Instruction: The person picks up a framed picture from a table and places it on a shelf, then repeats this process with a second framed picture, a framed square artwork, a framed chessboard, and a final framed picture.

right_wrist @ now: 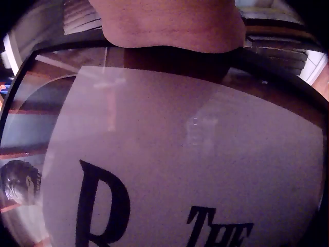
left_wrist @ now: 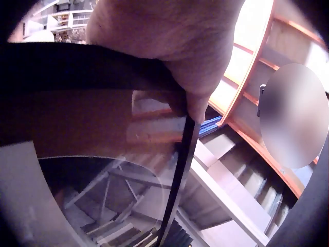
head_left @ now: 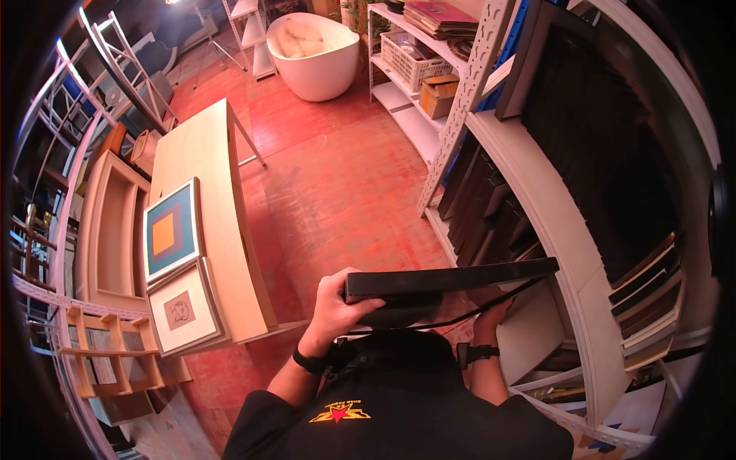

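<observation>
Both hands hold a black picture frame (head_left: 452, 279) in front of the chest, seen nearly edge-on in the head view. My left hand (head_left: 337, 307) grips its left end, the thumb lying along the near side. At the other end is my right hand (head_left: 491, 307), partly covered by the frame. The left wrist view shows the left hand (left_wrist: 164, 31) wrapped over the frame's corner, above reflective glass (left_wrist: 103, 113). Behind the glass in the right wrist view is a pale print (right_wrist: 154, 118) with large black letters. There the right hand (right_wrist: 175, 25) grips the frame's edge, its fingertips hidden behind.
On the left stands a wooden table (head_left: 195, 146) bearing a blue-and-orange framed picture (head_left: 172, 230) and a framed sketch (head_left: 184, 310). A white tub (head_left: 318, 73) stands farther back. To the right, a metal shelf (head_left: 460, 130) adjoins a rack of stacked frames (head_left: 648, 299).
</observation>
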